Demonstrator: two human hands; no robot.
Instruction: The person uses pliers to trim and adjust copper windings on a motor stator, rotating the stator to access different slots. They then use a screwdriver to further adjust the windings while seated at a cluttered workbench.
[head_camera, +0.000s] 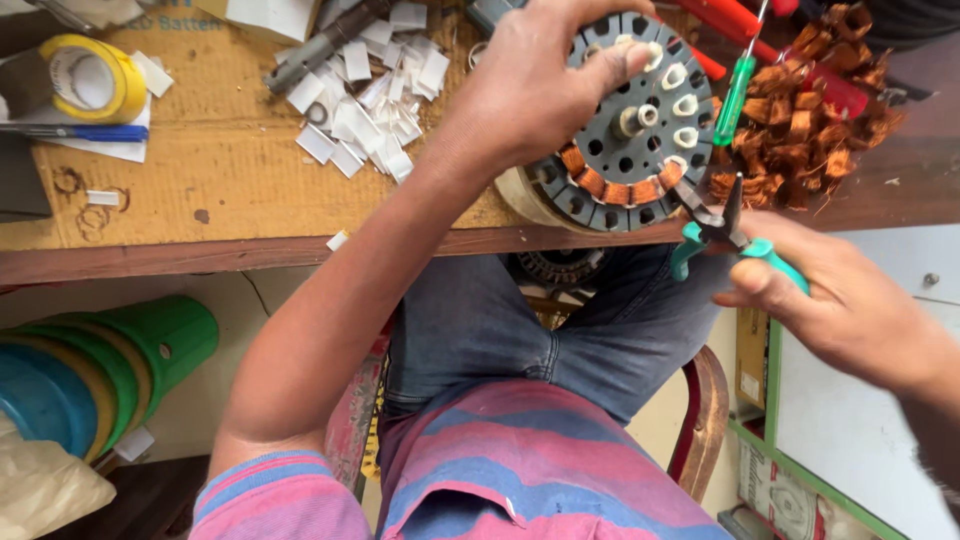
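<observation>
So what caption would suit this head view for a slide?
Left hand steadies a round grey motor stator with copper windings while the right hand works green-handled pliers at its rim.

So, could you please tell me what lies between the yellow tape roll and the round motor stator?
In the head view, a heap of small white paper slips on the brown bench.
</observation>
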